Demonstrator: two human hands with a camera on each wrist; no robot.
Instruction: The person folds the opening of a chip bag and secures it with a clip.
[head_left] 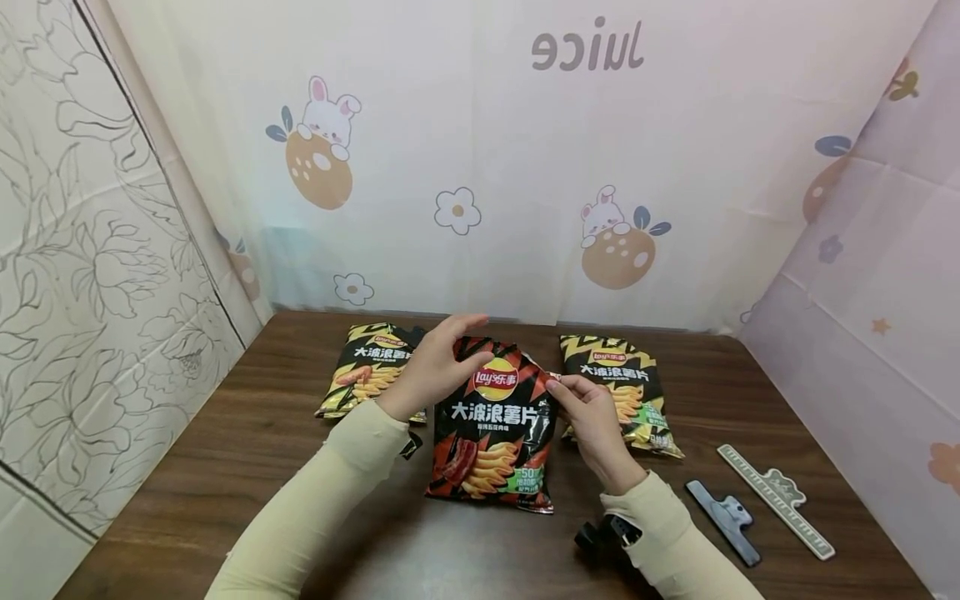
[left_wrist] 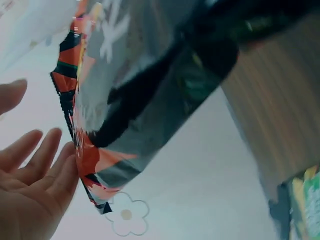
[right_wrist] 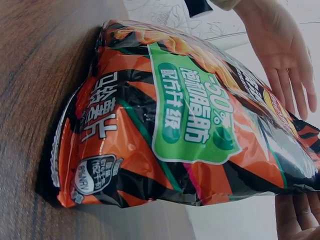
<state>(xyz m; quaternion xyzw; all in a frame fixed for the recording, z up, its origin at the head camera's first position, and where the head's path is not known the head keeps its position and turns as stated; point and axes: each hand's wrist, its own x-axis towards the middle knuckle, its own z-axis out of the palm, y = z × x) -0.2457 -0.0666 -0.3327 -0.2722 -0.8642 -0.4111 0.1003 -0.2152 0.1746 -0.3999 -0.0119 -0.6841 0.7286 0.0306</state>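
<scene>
A red and black bag of chips point(head_left: 487, 442) stands upright, its bottom edge on the table, in the middle of the head view. My right hand point(head_left: 595, 425) pinches its upper right edge between thumb and fingers. At the upper left of the bag, my left hand point(head_left: 435, 367) has its fingers extended and thumb apart. In the left wrist view the fingers of that left hand point(left_wrist: 37, 182) lie against or just behind the bag's edge; contact is unclear. The right wrist view shows the bag's lower front point(right_wrist: 200, 115) close up, with the right hand's fingers point(right_wrist: 297, 215) partly behind it.
Yellow and black chip bags lie behind, one at left point(head_left: 367, 371) and one at right point(head_left: 618, 392). A grey bag clip point(head_left: 723, 521) and a long white clip point(head_left: 776, 500) lie on the wooden table point(head_left: 217, 450) at right. A printed curtain point(head_left: 510, 125) hangs behind.
</scene>
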